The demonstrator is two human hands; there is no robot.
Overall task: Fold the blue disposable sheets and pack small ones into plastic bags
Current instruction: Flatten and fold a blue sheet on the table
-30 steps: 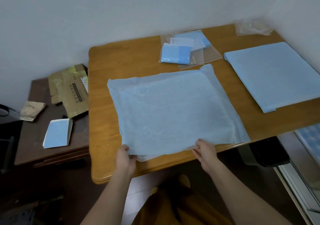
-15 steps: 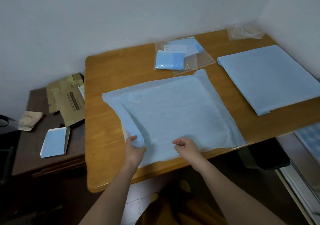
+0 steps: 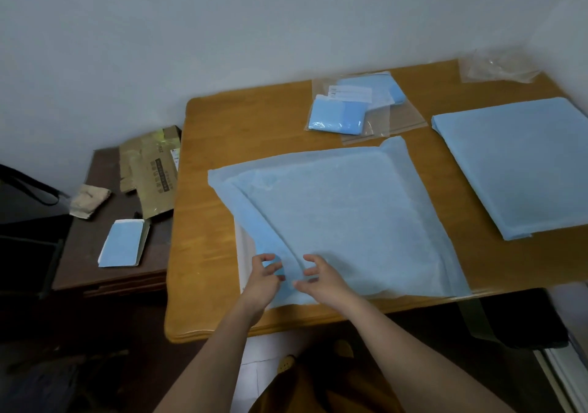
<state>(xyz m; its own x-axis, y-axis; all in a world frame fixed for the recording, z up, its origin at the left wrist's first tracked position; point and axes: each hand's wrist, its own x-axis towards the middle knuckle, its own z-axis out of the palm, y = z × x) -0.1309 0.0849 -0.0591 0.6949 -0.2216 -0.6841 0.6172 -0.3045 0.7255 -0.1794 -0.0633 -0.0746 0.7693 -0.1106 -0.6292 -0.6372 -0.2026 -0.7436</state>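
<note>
A large pale blue disposable sheet [image 3: 343, 221] lies spread across the middle of the wooden table [image 3: 222, 132]. Its left edge is turned over into a long diagonal fold. My left hand [image 3: 264, 277] pinches the near end of that fold between thumb and fingers. My right hand [image 3: 321, 277] is close beside it, its curled fingers pinching the sheet's ridge. Two small folded blue sheets sit packed in plastic bags [image 3: 337, 116] at the back of the table. An empty clear bag [image 3: 394, 123] lies next to them.
A stack of folded blue sheets [image 3: 521, 164] covers the table's right side. Crumpled clear bags [image 3: 499, 68] lie in the far right corner by the wall. A lower dark side table [image 3: 82, 253] on the left holds torn cardboard [image 3: 149, 170] and a small blue packet [image 3: 122, 242].
Both hands have moved from apart on the near edge to close together at the near left. The sheet's left edge has folded over inward.
</note>
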